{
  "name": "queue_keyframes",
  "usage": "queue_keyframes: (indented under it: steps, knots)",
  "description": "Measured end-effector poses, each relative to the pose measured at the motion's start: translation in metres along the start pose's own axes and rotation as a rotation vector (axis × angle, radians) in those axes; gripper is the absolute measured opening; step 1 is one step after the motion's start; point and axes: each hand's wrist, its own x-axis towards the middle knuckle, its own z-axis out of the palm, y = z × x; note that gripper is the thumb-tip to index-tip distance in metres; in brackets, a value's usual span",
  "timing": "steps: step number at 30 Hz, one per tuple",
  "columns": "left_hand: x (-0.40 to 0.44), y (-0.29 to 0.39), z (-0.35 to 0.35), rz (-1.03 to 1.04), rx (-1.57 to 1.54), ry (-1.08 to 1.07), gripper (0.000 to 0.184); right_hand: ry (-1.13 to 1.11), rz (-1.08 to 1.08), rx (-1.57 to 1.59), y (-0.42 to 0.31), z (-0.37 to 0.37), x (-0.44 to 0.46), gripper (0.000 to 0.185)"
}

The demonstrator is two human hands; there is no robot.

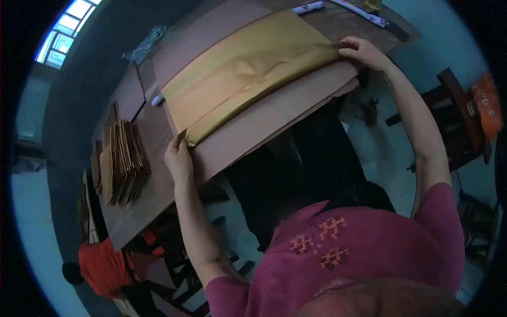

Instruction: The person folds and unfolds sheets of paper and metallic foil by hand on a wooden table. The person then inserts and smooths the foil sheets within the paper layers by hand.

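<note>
A wide golden-brown sheet of paper (pixel 227 82) lies across the table, its near edge turned over in a long, loosely rounded fold. My left hand (pixel 179 160) pinches the near left corner of this sheet between thumb and fingers. At the other end of the fold, my right hand (pixel 363 54) grips the right corner the same way. The paper is wrinkled near its middle. Under it, large flat pinkish-brown sheets (pixel 280 113) stick out towards my body, with slightly uneven edges.
A stack of folded brown paper pieces (pixel 124 164) stands on the left of the wooden table (pixel 158 198). Patterned rolls (pixel 364 13) lie at the far side. Clear crumpled plastic (pixel 145 45) is at the far left. A chair (pixel 454 111) with an orange bag (pixel 486 105) stands right.
</note>
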Motion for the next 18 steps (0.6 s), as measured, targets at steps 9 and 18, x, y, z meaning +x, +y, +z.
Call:
queue_keyframes:
  steps: [9,18]
  knots:
    - [-0.004,-0.007,-0.013,0.007,-0.28,-0.096,0.021,-0.073,0.081,0.171,-0.006,-0.009,-0.007,0.025]
    - [-0.013,-0.001,-0.01,0.021,-0.259,-0.071,0.021,-0.133,-0.091,0.033,-0.011,-0.012,-0.015,0.018]
